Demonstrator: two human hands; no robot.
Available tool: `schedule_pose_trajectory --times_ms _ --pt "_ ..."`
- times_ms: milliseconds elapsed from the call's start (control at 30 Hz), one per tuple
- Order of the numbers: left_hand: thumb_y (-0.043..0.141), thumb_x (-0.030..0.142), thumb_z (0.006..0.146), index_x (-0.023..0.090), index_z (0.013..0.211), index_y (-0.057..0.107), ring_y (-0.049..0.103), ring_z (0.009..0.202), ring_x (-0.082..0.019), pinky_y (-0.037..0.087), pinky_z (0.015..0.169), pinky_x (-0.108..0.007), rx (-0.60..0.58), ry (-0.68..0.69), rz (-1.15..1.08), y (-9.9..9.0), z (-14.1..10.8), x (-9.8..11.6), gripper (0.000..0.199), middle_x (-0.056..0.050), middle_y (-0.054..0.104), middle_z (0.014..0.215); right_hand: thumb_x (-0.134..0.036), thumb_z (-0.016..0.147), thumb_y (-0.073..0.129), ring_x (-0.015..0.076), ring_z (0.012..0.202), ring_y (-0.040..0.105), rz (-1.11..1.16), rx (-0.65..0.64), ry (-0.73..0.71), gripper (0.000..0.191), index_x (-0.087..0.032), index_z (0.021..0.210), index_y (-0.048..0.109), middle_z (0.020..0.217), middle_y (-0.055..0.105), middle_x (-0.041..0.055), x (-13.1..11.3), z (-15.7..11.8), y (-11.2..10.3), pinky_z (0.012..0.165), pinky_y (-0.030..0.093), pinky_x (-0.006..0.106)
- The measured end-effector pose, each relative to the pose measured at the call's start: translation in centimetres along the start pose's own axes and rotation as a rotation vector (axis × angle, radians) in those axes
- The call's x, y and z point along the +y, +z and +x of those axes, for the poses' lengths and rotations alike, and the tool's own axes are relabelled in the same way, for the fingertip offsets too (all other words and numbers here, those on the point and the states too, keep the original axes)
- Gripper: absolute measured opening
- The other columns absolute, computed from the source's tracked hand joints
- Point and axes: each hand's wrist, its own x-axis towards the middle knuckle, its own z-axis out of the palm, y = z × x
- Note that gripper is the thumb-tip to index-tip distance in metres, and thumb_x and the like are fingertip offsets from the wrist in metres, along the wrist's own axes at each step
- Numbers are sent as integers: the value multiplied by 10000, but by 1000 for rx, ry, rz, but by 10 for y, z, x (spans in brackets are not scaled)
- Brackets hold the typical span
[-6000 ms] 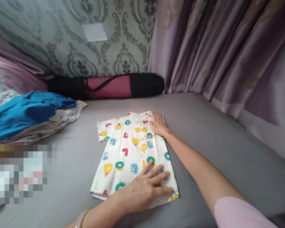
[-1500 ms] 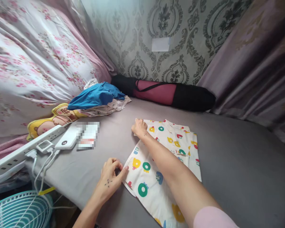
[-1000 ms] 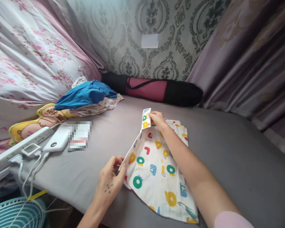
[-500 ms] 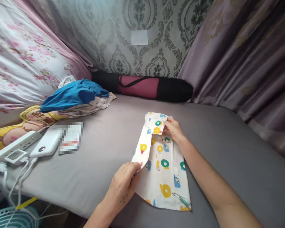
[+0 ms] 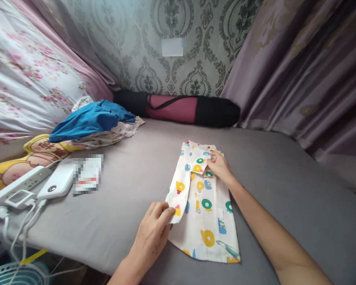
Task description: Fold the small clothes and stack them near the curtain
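One shirt point(image 5: 204, 202), two hands point(image 5: 152, 227) point(image 5: 221, 169), one bag point(image 5: 173, 109), one power strip point(image 5: 28, 181).

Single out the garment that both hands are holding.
The white shirt with the colourful print, held by the left hand and right hand; the blue garment and pale clothes lie heaped, untouched.

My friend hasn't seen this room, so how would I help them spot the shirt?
Start at the wide grey sheet and look right of the heaped blue cloth. There, pinched by the left hand and the right hand, is a white shirt with one side folded over. Unlike the plain blue cloth, it has bold yellow, green and blue shapes.
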Motion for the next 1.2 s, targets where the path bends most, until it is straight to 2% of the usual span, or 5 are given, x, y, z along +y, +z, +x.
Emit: schedule_pose_trajectory --times_ms 133,300,467,800,1200 --pt "376 -64 710 216 1093 566 524 918 -203 523 739 -308 -35 5 -18 4 -4 0 511 -88 548 1044 -229 887 426 273 1057 608 -342 155 -243 345 -167 1166 618 1152 653 137 -12 1 5 897 470 373" --pt "355 -86 693 235 1108 553 490 1002 -215 519 777 -312 -14 1 0 10 -8 1 561 -95 509 1135 -225 948 324 230 1249 488 -452 -113 -582 393 -144 1217 600 1313 585 127 -40 9 39 1067 333 345" --pt "357 -77 697 224 1099 539 498 867 -198 510 724 -308 26 -69 79 10 -14 2 535 -79 522 999 -352 987 241 241 1455 185 -544 -281 -567 559 -84 1463 359 1567 274 121 -51 26 69 1180 87 446" --pt "340 13 881 196 956 561 489 732 -168 466 651 -276 -99 159 35 -8 -13 6 297 -59 566 872 -459 971 173 216 1476 91 -592 -352 -580 680 -54 1513 238 1595 172 106 -44 48 82 1188 36 437" --pt "477 158 906 218 1169 585 537 1018 -241 467 845 -383 -50 41 -59 -23 -7 11 291 -119 602 1113 -486 979 170 229 1477 82 -546 -351 -690 649 -133 1511 281 1594 184 99 -49 54 51 1183 26 480"
